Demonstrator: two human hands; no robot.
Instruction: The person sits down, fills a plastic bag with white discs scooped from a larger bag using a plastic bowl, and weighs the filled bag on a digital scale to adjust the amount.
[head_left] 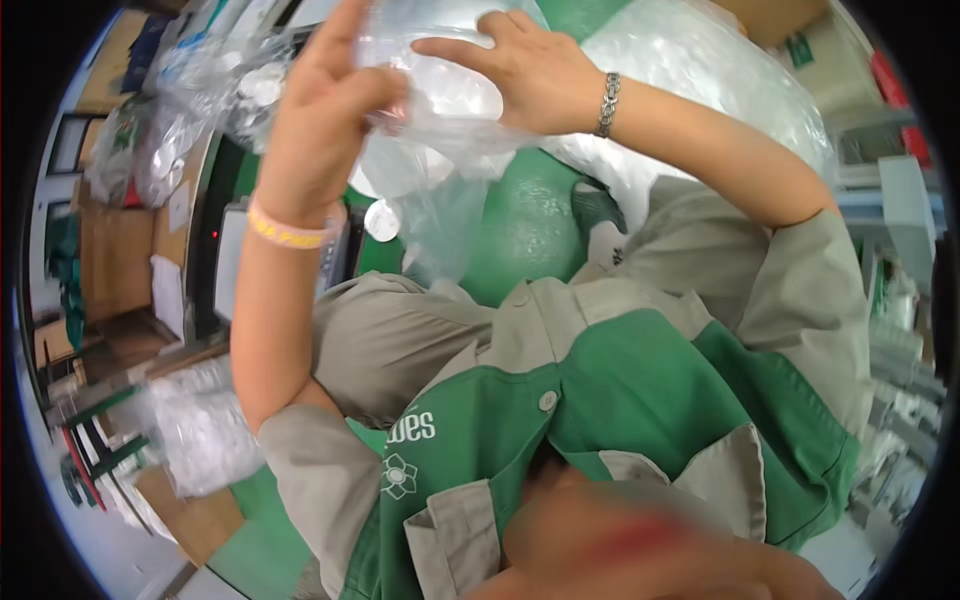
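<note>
A clear plastic bag (440, 150) hangs in front of me, with its film stretched between my two hands. My left hand (325, 120), a pale band at its wrist, grips the bag's edge near the thumb; its upper fingertips run out of the picture. My right hand (540, 75), with a metal bracelet, lies against the bag's far side, fingers spread apart. Its thumb is hard to make out behind the film. Below the bag, next to my left wrist, is a white round disc (381, 220). More pale round pieces show blurred through the film.
A large clear bag with white contents (700, 80) lies at the far right. At the left stand a grey flat-topped device (230, 262) with a red light, cardboard boxes (120, 250) and more filled clear bags (205, 430). My shoe (597, 208) rests on the green floor (530, 225).
</note>
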